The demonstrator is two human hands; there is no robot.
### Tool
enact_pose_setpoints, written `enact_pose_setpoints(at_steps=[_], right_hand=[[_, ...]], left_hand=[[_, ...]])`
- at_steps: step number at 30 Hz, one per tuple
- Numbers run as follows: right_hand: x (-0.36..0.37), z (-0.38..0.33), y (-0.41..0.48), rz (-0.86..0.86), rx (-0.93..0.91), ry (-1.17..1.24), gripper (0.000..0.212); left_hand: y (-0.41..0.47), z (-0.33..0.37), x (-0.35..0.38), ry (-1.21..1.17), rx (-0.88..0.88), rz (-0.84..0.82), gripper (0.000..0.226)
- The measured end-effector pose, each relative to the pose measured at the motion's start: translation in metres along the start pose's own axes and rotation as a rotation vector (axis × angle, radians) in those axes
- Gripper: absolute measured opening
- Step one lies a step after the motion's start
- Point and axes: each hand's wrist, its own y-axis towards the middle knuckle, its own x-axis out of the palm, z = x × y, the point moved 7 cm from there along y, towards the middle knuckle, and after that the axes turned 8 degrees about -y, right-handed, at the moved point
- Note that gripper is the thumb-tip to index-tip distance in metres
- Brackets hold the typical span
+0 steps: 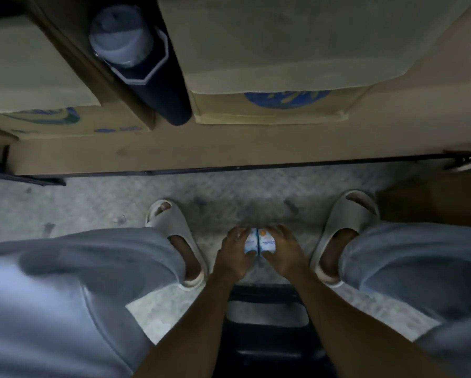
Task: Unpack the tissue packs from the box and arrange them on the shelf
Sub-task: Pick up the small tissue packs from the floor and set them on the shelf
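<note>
Low between my feet, my left hand (233, 255) grips a small white-and-blue tissue pack (250, 242). Beside it, my right hand (283, 253) grips a second tissue pack (267, 241) with an orange spot. The two packs touch side by side above the speckled floor. Ahead, a tan shelf surface (228, 151) runs across the view with cardboard boxes on it: one at the left (32, 77) and one at the right (269, 50), both with blue print. Which box the packs came from I cannot tell.
A dark octagonal container (158, 77) with a pale rounded object (119, 36) in it stands between the two boxes. My feet in grey slides (174, 227) (346, 219) flank my hands. A black stool (267, 323) sits beneath me. A brown box (433, 197) lies at the right.
</note>
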Motion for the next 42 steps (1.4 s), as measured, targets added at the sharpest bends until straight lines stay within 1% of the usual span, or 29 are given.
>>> enact_pose_setpoints(at_steps=[9, 12, 16, 19, 23, 26, 28, 30, 32, 35, 36, 38, 40, 42], right_hand=[[0.01, 0.011, 0.016, -0.015, 0.03, -0.051, 0.062], [0.015, 0.013, 0.024, -0.017, 0.042, -0.054, 0.066], [0.025, 0.018, 0.028, -0.035, 0.088, -0.073, 0.071], [0.029, 0.022, 0.029, -0.046, 0.119, -0.048, 0.069], [0.023, 0.026, 0.028, -0.002, 0.115, 0.014, 0.063], [0.015, 0.026, 0.025, 0.027, 0.089, 0.029, 0.057], [0.008, 0.023, 0.024, 0.039, 0.07, 0.054, 0.059], [-0.001, 0.02, 0.024, 0.067, 0.052, 0.098, 0.059], [-0.014, 0.014, 0.021, 0.099, 0.022, 0.14, 0.055], [-0.035, 0.004, 0.016, 0.131, -0.015, 0.299, 0.052], [-0.042, 0.001, 0.015, 0.146, -0.033, 0.344, 0.052], [-0.056, -0.008, 0.013, 0.181, -0.078, 0.358, 0.055], [-0.071, -0.018, 0.01, 0.197, -0.109, 0.345, 0.059], [-0.087, -0.033, 0.001, 0.198, -0.148, 0.334, 0.06]], left_hand=[[0.025, -0.006, 0.012, 0.004, 0.009, 0.031, 0.065], [0.028, -0.008, 0.013, -0.003, 0.012, 0.061, 0.064], [0.029, -0.011, 0.011, 0.011, -0.029, 0.098, 0.062], [0.029, -0.014, 0.01, 0.003, -0.04, 0.124, 0.058], [0.029, -0.009, 0.005, -0.04, -0.012, 0.176, 0.047], [0.029, -0.009, -0.004, -0.123, 0.013, 0.232, 0.041], [0.028, -0.007, -0.012, -0.184, 0.024, 0.277, 0.038], [0.027, 0.0, -0.02, -0.253, 0.032, 0.286, 0.035], [0.027, 0.006, -0.03, -0.34, 0.039, 0.267, 0.033], [0.026, 0.016, -0.045, -0.553, 0.091, 0.226, 0.038], [0.024, 0.02, -0.051, -0.642, 0.107, 0.223, 0.037], [0.015, 0.034, -0.068, -0.773, 0.143, 0.21, 0.03], [0.006, 0.047, -0.081, -0.835, 0.163, 0.185, 0.034], [-0.007, 0.058, -0.093, -0.837, 0.175, 0.178, 0.034]])
